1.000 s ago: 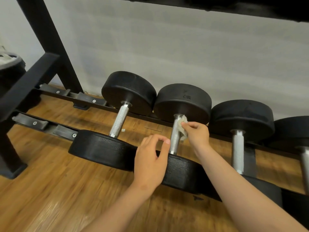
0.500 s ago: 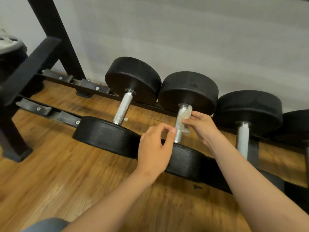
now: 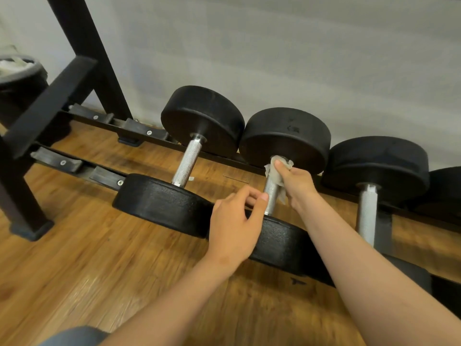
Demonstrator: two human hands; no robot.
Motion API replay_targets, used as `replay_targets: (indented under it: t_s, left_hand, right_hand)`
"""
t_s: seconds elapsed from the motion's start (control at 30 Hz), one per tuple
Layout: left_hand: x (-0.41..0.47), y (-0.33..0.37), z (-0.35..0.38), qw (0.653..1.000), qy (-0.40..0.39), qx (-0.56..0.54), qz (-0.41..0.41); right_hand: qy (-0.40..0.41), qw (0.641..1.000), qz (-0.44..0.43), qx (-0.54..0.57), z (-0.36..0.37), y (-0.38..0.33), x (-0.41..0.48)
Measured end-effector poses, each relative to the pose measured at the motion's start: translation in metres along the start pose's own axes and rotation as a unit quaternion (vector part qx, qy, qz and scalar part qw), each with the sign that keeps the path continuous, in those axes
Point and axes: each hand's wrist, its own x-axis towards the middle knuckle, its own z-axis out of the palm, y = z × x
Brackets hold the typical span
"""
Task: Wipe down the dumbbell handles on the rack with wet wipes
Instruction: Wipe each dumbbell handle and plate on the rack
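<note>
Dumbbell handle (image 3: 270, 198), second from the rack's (image 3: 139, 128) 9 o'clock end, is nearing done: your right grip (image 3: 299, 186), clenching the wet wipe (image 3: 274, 174), is sliding up to its 12 o'clock end, while your left grip (image 3: 234, 228) is curling just beside it, its hold impossible to tell.

Open gap between neighbouring handles (image 3: 185, 163)

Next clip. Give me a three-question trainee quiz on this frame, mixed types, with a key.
1. Which hand holds the wet wipe?
2. True or false: the wipe is on the leftmost dumbbell's handle.
3. The wipe reaches up to: A) the rear weight head B) the rack upright C) the floor.
Key: 1 right hand; 2 false, second handle from left; 3 A.
</note>
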Motion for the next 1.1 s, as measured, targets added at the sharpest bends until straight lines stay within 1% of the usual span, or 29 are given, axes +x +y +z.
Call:
replay_targets:
  t_s: [0.1,0.13,0.17,0.27,0.3,0.43,0.47,0.57,0.6,0.73,0.8,0.87,0.93,1.1]
  left_hand:
    - [0.000,0.000,-0.001,1.000,0.001,0.001,0.000]
    - [0.000,0.000,-0.001,1.000,0.001,0.001,0.000]
    - [0.000,0.000,0.000,1.000,0.001,0.000,0.001]
    - [0.001,0.000,0.000,1.000,0.001,0.001,0.000]
    - [0.000,0.000,0.000,1.000,0.000,0.001,0.001]
    - [0.000,-0.001,0.000,1.000,0.000,-0.004,0.002]
    - [0.000,-0.001,0.000,1.000,0.001,-0.006,0.002]
    - [0.000,-0.001,0.001,1.000,0.000,-0.003,-0.001]
    - [0.000,-0.001,0.001,1.000,-0.002,-0.002,-0.003]
    - [0.000,-0.001,0.000,1.000,-0.006,0.000,-0.007]
    - [0.000,0.000,0.000,1.000,-0.006,0.007,-0.006]
    - [0.001,-0.001,0.000,1.000,-0.008,0.011,-0.005]
    - [0.001,-0.001,0.000,1.000,-0.009,0.012,-0.005]
    - [0.000,-0.002,-0.001,1.000,-0.006,0.012,-0.008]
  right_hand:
    - [0.061,0.998,-0.015,-0.010,-0.005,0.007,0.003]
    - [0.069,0.997,-0.017,-0.010,-0.007,0.009,0.004]
    - [0.062,0.998,-0.016,-0.013,-0.007,0.008,0.005]
    - [0.001,1.000,-0.014,-0.026,-0.002,0.002,0.003]
    - [-0.001,0.999,-0.018,-0.032,0.000,0.000,0.002]
    - [0.065,0.996,-0.026,-0.051,-0.008,0.009,0.005]
    - [0.057,0.997,-0.019,-0.053,-0.010,0.009,0.006]
    - [-0.017,0.997,-0.001,-0.072,-0.011,0.000,0.009]
    - [-0.021,0.997,-0.003,-0.076,-0.009,-0.003,0.010]
    - [0.018,0.998,-0.019,-0.062,-0.010,0.011,0.001]
    - [-0.007,0.997,-0.011,-0.076,-0.017,0.017,-0.005]
    - [-0.054,0.995,0.007,-0.082,-0.021,0.011,-0.006]
    - [-0.082,0.992,-0.007,-0.091,-0.020,0.004,-0.002]
    - [-0.080,0.988,-0.041,-0.126,-0.019,0.006,-0.003]
